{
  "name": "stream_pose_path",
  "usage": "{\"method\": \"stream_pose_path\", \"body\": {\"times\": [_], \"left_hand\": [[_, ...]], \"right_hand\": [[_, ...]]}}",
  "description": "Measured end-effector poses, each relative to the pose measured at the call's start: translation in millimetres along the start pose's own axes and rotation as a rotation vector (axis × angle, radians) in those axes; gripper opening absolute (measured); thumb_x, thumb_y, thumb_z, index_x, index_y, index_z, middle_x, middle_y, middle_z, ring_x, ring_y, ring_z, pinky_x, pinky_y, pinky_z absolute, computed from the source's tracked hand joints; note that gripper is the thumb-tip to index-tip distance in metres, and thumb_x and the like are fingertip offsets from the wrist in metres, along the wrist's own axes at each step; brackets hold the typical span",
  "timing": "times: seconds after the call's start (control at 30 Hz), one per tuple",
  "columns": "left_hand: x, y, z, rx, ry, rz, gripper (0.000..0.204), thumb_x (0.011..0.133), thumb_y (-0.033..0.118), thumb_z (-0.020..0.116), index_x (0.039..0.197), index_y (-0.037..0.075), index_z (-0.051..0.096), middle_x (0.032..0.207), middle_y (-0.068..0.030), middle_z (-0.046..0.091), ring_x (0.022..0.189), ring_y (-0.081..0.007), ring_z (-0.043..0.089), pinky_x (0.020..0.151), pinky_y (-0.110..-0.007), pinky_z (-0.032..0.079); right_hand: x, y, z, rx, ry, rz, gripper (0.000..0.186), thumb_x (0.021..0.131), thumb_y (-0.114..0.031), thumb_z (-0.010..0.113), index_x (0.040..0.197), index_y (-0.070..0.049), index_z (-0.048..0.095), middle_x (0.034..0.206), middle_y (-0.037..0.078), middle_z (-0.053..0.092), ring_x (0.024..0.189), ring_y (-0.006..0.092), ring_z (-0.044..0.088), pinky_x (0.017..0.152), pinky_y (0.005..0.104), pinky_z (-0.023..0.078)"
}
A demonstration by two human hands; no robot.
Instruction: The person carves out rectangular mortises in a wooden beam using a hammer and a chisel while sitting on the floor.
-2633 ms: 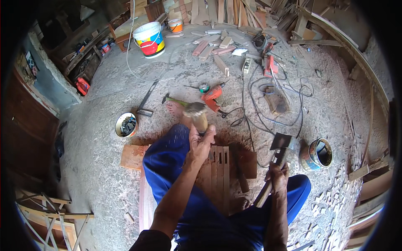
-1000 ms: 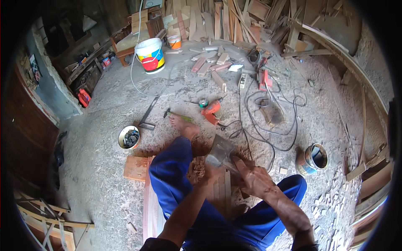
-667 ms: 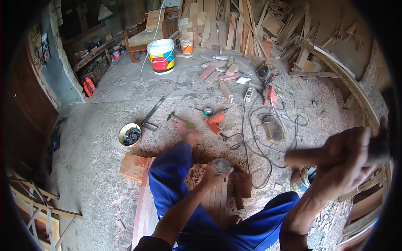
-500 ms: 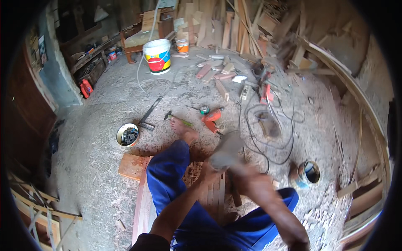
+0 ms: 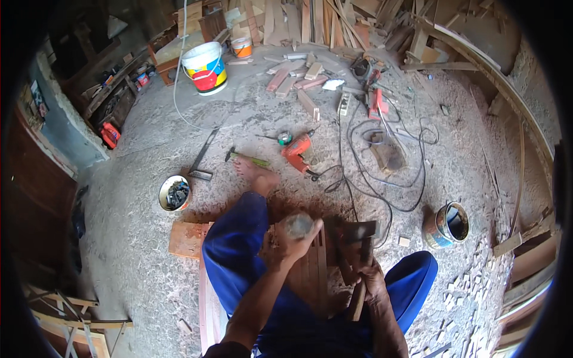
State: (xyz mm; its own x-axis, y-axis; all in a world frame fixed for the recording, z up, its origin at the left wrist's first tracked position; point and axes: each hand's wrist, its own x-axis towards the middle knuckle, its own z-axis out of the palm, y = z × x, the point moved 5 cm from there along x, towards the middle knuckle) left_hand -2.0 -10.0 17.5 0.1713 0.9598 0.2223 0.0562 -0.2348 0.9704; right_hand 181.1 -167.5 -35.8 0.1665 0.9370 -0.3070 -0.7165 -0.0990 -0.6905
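Note:
My left hand (image 5: 293,246) is wrapped round a round, greyish thing (image 5: 298,227), whose kind is blurred. Its thumb lies along the right side. Lower and to the right, my right hand (image 5: 373,281) grips the wooden handle (image 5: 357,303) of a hatchet-like tool with a broad, dark metal head (image 5: 357,230). The head points away from me and lies apart from the left hand. Between my legs are long wooden strips (image 5: 307,277), partly hidden by my forearm. A reddish board (image 5: 186,239) sticks out at the left, beyond my knee.
A hammer with a green handle (image 5: 250,159) lies by my bare foot, near an orange drill (image 5: 296,151) with a dark cord. A bucket of small dark pieces (image 5: 175,193) stands left, a rusty bucket (image 5: 446,225) right. Wood offcuts (image 5: 296,80) and a colourful bucket (image 5: 205,67) are farther off.
My hands have moved apart. The greyish thing went left and nearer me, away from the tool, whose head now shows. My right hand has dropped lower, and the view has shifted slightly.

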Motion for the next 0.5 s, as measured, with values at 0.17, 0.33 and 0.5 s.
{"method": "stream_pose_path", "body": {"times": [0.17, 0.33, 0.5], "left_hand": [[22.5, 140.5, -1.9, 0.13, 0.067, 0.481, 0.022, 0.083, 0.01, 0.078, 0.07, 0.007, 0.06, 0.062, 0.0, 0.058, 0.054, -0.0125, 0.055, 0.052, -0.032, 0.042], [58.5, 62.6, -7.4, -0.05, 0.135, 0.387, 0.023, 0.082, 0.007, 0.08, 0.072, 0.004, 0.059, 0.064, 0.0, 0.058, 0.056, -0.0119, 0.053, 0.053, -0.031, 0.042], [47.0, 16.2, -6.6, -0.108, 0.162, 0.272, 0.025, 0.082, 0.007, 0.079, 0.07, 0.004, 0.058, 0.063, 0.0001, 0.058, 0.056, -0.0116, 0.052, 0.053, -0.031, 0.042]], "right_hand": [[6.7, 0.9, -16.9, 0.114, 0.129, 0.071, 0.014, 0.094, -0.011, 0.061, 0.103, -0.01, 0.05, 0.067, 0.003, 0.049, 0.044, 0.0151, 0.05, 0.039, 0.0296, 0.048], [6.7, -7.1, 9.9, 0.06, 0.066, 0.03, 0.017, 0.093, -0.005, 0.059, 0.108, -0.007, 0.051, 0.068, 0.005, 0.048, 0.042, 0.0148, 0.049, 0.036, 0.0301, 0.048], [3.8, 1.9, -2.1, -0.003, 0.115, 0.075, 0.023, 0.092, -0.002, 0.056, 0.113, -0.007, 0.049, 0.07, 0.005, 0.047, 0.042, 0.014, 0.049, 0.036, 0.0293, 0.051]]}}
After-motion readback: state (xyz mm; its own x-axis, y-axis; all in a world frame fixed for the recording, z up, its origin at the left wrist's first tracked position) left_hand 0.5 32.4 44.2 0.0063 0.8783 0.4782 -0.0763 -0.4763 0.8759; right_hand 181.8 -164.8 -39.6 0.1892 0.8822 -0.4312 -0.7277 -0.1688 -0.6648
